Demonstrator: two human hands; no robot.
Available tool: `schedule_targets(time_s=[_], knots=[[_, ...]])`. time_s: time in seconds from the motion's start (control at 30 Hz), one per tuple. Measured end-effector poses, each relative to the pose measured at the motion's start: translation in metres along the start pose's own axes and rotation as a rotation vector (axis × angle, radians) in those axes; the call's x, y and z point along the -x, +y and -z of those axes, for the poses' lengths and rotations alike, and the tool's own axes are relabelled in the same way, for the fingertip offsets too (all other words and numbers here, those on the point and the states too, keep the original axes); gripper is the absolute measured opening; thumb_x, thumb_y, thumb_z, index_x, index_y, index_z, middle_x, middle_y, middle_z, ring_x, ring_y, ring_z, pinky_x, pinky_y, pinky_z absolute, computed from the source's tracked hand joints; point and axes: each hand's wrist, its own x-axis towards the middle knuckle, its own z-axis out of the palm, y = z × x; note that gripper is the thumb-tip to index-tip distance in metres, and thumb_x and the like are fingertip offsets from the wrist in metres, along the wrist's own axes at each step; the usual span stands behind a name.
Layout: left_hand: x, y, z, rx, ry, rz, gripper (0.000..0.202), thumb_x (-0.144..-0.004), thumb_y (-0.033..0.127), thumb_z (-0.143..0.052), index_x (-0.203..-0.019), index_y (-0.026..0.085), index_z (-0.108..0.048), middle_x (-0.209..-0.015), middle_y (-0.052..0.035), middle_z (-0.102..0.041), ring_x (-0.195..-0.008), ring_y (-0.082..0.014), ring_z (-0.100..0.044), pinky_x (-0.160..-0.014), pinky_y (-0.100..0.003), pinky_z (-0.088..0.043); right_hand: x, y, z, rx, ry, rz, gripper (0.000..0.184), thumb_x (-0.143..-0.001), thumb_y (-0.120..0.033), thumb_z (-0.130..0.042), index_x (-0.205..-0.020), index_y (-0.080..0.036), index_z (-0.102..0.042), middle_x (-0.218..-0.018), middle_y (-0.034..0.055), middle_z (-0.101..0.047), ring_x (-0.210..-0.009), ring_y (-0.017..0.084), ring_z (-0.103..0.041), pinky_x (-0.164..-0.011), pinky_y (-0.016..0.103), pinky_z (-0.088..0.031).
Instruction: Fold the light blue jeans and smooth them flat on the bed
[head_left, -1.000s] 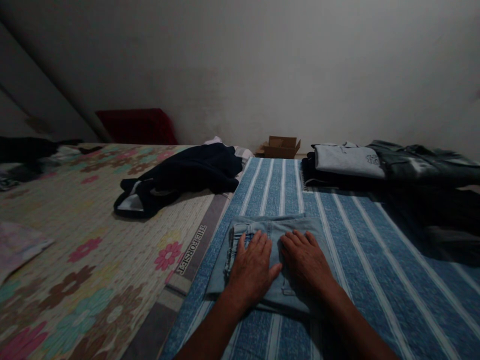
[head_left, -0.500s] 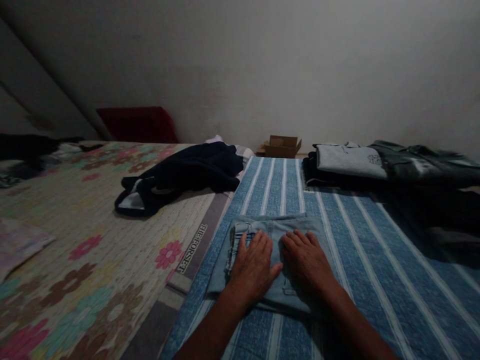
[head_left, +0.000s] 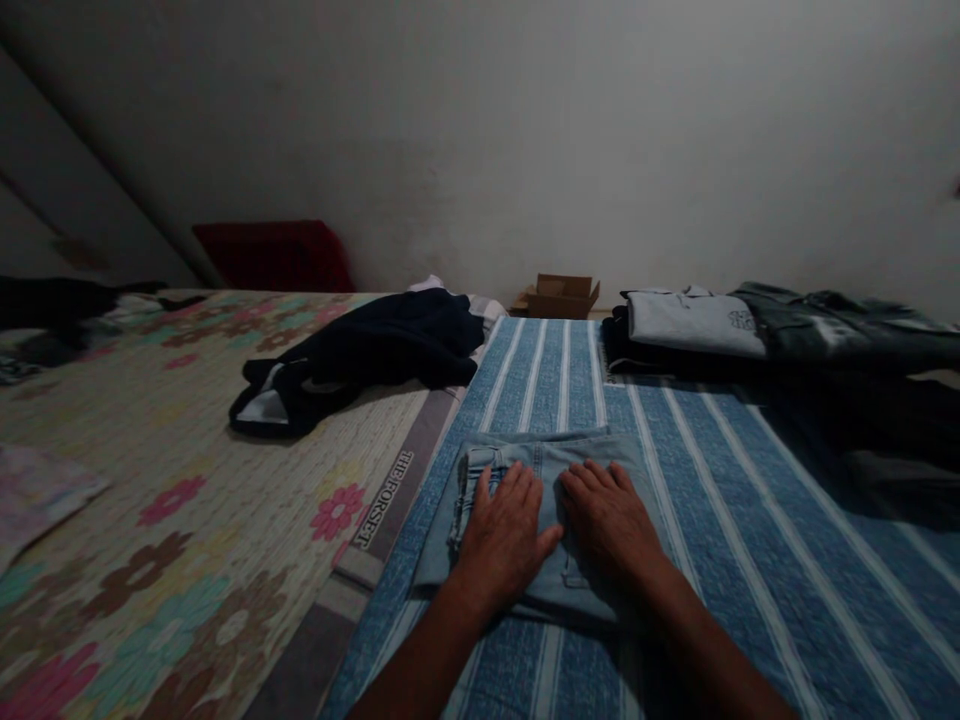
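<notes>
A folded pair of light blue jeans point(head_left: 547, 452) lies on the blue striped bedspread point(head_left: 697, 500) in front of me. My left hand point(head_left: 504, 535) rests flat on the jeans, fingers spread and pointing away from me. Beside it my right hand point(head_left: 611, 518) lies flat on the same jeans, palm down. Neither hand grips anything; both press on the top of the fold.
A dark navy garment point(head_left: 367, 355) lies crumpled at the seam with the floral sheet point(head_left: 172, 470). Folded clothes, a light grey shirt point(head_left: 694, 322) and dark items point(head_left: 847, 330), are stacked at the far right. A small cardboard box point(head_left: 559, 296) and a red cushion point(head_left: 274, 255) sit by the wall.
</notes>
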Motion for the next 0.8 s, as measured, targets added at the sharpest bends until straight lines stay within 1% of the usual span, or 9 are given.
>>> schedule_targets(time_s=[0.17, 0.23, 0.33, 0.43, 0.6, 0.7, 0.8], knots=[[0.0, 0.0, 0.0, 0.007, -0.006, -0.001, 0.054, -0.092, 0.05, -0.041, -0.133, 0.015, -0.047, -0.141, -0.012, -0.048, -0.138, -0.0261, -0.03, -0.114, -0.056, -0.013, -0.002, -0.001, 0.005, -0.021, -0.029, -0.02, 0.03, -0.095, -0.017, -0.037, -0.118, -0.018, -0.057, -0.126, 0.0092, -0.058, -0.125, 0.028, -0.043, -0.105, 0.048, -0.023], [0.0, 0.0, 0.0, 0.005, -0.002, 0.001, 0.053, -0.092, 0.049, -0.041, -0.133, 0.016, -0.047, -0.141, -0.0117, -0.048, -0.138, -0.0261, -0.031, -0.114, -0.056, -0.013, -0.003, -0.003, 0.008, -0.046, -0.046, -0.036, 0.031, -0.095, -0.017, -0.037, -0.118, -0.018, -0.058, -0.128, 0.0095, -0.057, -0.125, 0.028, -0.043, -0.105, 0.049, -0.023], [0.0, 0.0, 0.0, 0.007, -0.01, 0.002, 0.052, -0.092, 0.047, -0.042, -0.133, 0.016, -0.047, -0.141, -0.0119, -0.048, -0.138, -0.0264, -0.031, -0.114, -0.056, -0.012, -0.007, -0.007, 0.013, -0.082, -0.065, -0.067, 0.034, -0.095, -0.018, -0.037, -0.124, -0.018, -0.054, -0.134, 0.011, -0.052, -0.126, 0.028, -0.043, -0.105, 0.052, -0.023], [0.0, -0.001, 0.0, 0.022, -0.024, -0.002, 0.053, -0.092, 0.045, -0.042, -0.134, 0.014, -0.046, -0.142, -0.0127, -0.046, -0.138, -0.0261, -0.03, -0.114, -0.056, -0.01, -0.015, -0.012, 0.015, -0.1, -0.08, -0.077, 0.039, -0.094, -0.017, -0.036, -0.13, -0.017, -0.05, -0.139, 0.0118, -0.048, -0.129, 0.027, -0.04, -0.107, 0.052, -0.022], [0.0, -0.001, 0.002, 0.031, -0.008, -0.006, 0.054, -0.093, 0.044, -0.042, -0.135, 0.011, -0.044, -0.144, -0.0131, -0.044, -0.139, -0.0245, -0.027, -0.115, -0.054, -0.007, -0.028, -0.016, 0.002, -0.12, -0.122, -0.047, 0.048, -0.091, -0.013, -0.035, -0.138, -0.014, -0.043, -0.144, 0.0137, -0.041, -0.134, 0.025, -0.034, -0.108, 0.047, -0.025], [0.0, 0.0, 0.003, 0.035, -0.018, -0.007, 0.053, -0.092, 0.042, -0.043, -0.136, 0.013, -0.043, -0.145, -0.0125, -0.043, -0.139, -0.0247, -0.027, -0.115, -0.055, -0.008, -0.03, -0.015, -0.008, -0.127, -0.138, -0.03, 0.051, -0.091, -0.012, -0.034, -0.141, -0.012, -0.04, -0.147, 0.0149, -0.036, -0.136, 0.025, -0.029, -0.109, 0.047, -0.023], [0.001, 0.001, 0.003, 0.038, -0.02, -0.004, 0.052, -0.092, 0.041, -0.043, -0.136, 0.014, -0.043, -0.145, -0.012, -0.043, -0.139, -0.025, -0.027, -0.115, -0.055, -0.008, -0.029, -0.013, -0.012, -0.121, -0.159, -0.026, 0.051, -0.092, -0.014, -0.034, -0.142, -0.013, -0.038, -0.148, 0.0141, -0.034, -0.137, 0.025, -0.027, -0.109, 0.046, -0.022]])
